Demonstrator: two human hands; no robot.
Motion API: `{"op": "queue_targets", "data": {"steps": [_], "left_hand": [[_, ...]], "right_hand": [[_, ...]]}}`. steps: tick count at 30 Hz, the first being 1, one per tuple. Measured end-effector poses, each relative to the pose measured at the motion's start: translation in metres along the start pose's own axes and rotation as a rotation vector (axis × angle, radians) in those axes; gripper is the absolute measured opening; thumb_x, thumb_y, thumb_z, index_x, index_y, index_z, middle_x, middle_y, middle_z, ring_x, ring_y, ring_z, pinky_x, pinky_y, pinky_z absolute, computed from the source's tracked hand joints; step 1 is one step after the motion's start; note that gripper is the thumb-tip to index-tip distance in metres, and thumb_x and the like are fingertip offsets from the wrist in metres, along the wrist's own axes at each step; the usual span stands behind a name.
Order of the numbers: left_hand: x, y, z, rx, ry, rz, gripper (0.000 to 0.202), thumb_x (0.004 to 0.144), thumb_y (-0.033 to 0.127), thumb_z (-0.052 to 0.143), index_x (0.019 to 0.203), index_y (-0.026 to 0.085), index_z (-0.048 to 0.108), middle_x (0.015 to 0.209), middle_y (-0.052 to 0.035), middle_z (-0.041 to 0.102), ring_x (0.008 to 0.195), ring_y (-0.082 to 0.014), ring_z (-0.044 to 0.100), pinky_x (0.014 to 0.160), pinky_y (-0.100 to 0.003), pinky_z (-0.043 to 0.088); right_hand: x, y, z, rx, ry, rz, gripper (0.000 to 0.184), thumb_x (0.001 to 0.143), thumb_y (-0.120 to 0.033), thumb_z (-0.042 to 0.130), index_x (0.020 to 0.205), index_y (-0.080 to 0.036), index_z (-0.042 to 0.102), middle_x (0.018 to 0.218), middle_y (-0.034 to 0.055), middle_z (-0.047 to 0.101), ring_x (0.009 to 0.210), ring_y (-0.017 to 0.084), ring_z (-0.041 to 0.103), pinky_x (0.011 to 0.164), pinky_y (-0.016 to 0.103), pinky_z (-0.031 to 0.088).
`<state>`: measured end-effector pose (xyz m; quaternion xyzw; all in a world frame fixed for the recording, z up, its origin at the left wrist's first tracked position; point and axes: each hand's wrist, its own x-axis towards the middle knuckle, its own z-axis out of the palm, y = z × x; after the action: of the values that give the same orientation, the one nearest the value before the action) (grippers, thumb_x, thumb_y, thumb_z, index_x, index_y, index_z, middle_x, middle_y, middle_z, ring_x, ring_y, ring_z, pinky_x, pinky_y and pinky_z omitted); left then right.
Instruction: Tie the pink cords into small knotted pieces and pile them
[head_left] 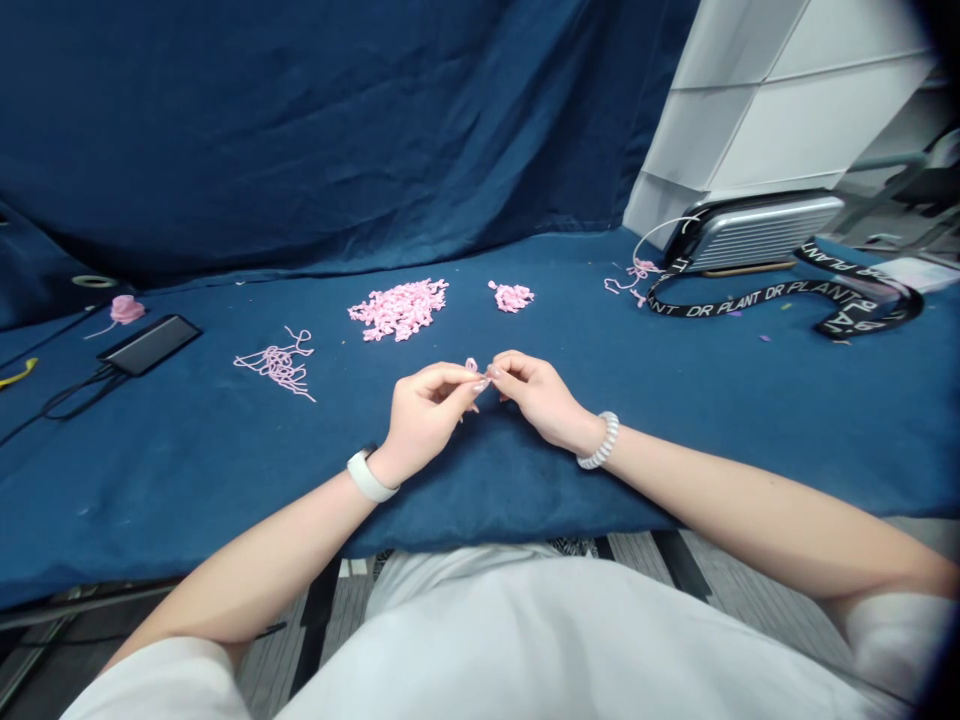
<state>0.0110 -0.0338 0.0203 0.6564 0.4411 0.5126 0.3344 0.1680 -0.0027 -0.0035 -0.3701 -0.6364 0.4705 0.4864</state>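
My left hand and my right hand meet over the blue cloth, fingertips pinched together on a small piece of pink cord that loops up between them. Beyond the hands lie a large heap of pink knotted pieces and a smaller heap of pink pieces. A loose tangle of pink cord strands lies to the left of my left hand. A white band is on my left wrist, a coiled white band on my right.
The blue cloth covers the table and the backdrop. A black phone with a cable and a pink ball lie far left. A silver case and a black printed strap lie at right.
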Motion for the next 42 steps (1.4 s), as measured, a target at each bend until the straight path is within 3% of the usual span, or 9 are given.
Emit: {"op": "queue_targets", "data": {"steps": [4,11,17,25,27,29,34,38,42], "left_hand": [[0.007,-0.005,0.003,-0.281,-0.062,-0.244,0.022,0.072,0.036,0.070,0.074,0.014,0.067,0.048,0.0032,0.053,0.042,-0.0058,0.046,0.042,-0.017,0.037],[0.013,-0.010,0.002,-0.541,-0.203,-0.555,0.023,0.065,0.029,0.076,0.075,0.012,0.066,0.065,0.0023,0.057,0.047,-0.0011,0.045,0.041,-0.011,0.036],[0.014,-0.009,-0.003,-0.571,-0.305,-0.703,0.021,0.063,0.025,0.078,0.075,0.011,0.066,0.062,0.0022,0.056,0.047,-0.0010,0.047,0.043,-0.011,0.041],[0.012,-0.013,-0.004,-0.338,-0.395,-0.665,0.022,0.060,0.023,0.079,0.071,0.010,0.066,0.059,-0.0025,0.063,0.050,-0.0067,0.058,0.049,-0.016,0.049],[0.011,-0.011,-0.004,-0.341,-0.384,-0.652,0.023,0.059,0.024,0.080,0.069,0.010,0.065,0.061,-0.0035,0.064,0.050,-0.0071,0.059,0.049,-0.017,0.049],[0.010,-0.006,-0.004,-0.379,-0.354,-0.623,0.025,0.059,0.026,0.080,0.067,0.010,0.063,0.064,-0.0038,0.065,0.050,-0.0070,0.059,0.048,-0.017,0.049],[0.009,0.001,-0.003,-0.454,-0.323,-0.528,0.025,0.064,0.028,0.078,0.070,0.011,0.059,0.064,-0.0013,0.065,0.050,-0.0070,0.059,0.051,-0.018,0.051],[0.009,-0.002,-0.002,-0.390,-0.384,-0.447,0.023,0.068,0.028,0.075,0.072,0.012,0.059,0.064,-0.0018,0.065,0.053,-0.0081,0.061,0.053,-0.019,0.052],[0.008,-0.005,-0.002,-0.319,-0.394,-0.401,0.022,0.069,0.030,0.073,0.073,0.012,0.059,0.063,-0.0016,0.065,0.054,-0.0092,0.062,0.053,-0.019,0.052]], "right_hand": [[0.000,0.001,0.000,-0.071,0.053,-0.030,0.027,0.081,-0.037,0.055,0.064,-0.017,0.052,0.076,0.0004,0.050,0.069,0.011,0.045,0.067,0.026,0.037],[-0.002,-0.005,0.000,-0.217,0.158,-0.200,0.015,0.081,-0.025,0.058,0.067,-0.017,0.059,0.080,0.0028,0.052,0.078,0.015,0.050,0.075,0.030,0.040],[-0.005,-0.009,-0.001,-0.259,0.089,-0.248,0.014,0.081,-0.021,0.057,0.068,-0.018,0.061,0.081,0.0031,0.050,0.077,0.015,0.050,0.070,0.029,0.041],[-0.003,-0.013,-0.008,-0.223,-0.174,-0.182,0.014,0.076,-0.024,0.063,0.063,-0.018,0.062,0.082,0.0025,0.052,0.080,0.014,0.052,0.076,0.030,0.042],[-0.002,-0.015,-0.009,-0.161,-0.170,-0.093,0.012,0.072,-0.027,0.067,0.069,-0.018,0.060,0.078,0.0009,0.053,0.074,0.013,0.051,0.071,0.029,0.043],[0.000,-0.016,-0.010,-0.054,-0.157,0.029,0.022,0.071,-0.034,0.068,0.074,-0.018,0.055,0.071,-0.0013,0.053,0.064,0.011,0.050,0.062,0.026,0.043],[0.002,-0.020,-0.013,0.067,-0.306,0.278,0.045,0.083,-0.058,0.045,0.068,-0.016,0.051,0.058,-0.0020,0.050,0.048,0.007,0.044,0.049,0.023,0.040],[0.001,-0.021,-0.013,0.102,-0.459,0.314,0.046,0.083,-0.056,0.046,0.064,-0.015,0.053,0.057,-0.0011,0.053,0.047,0.007,0.043,0.045,0.021,0.038],[0.001,-0.018,-0.014,0.175,-0.484,0.328,0.037,0.079,-0.049,0.058,0.067,-0.015,0.054,0.056,-0.0029,0.051,0.048,0.006,0.041,0.044,0.019,0.035]]}}
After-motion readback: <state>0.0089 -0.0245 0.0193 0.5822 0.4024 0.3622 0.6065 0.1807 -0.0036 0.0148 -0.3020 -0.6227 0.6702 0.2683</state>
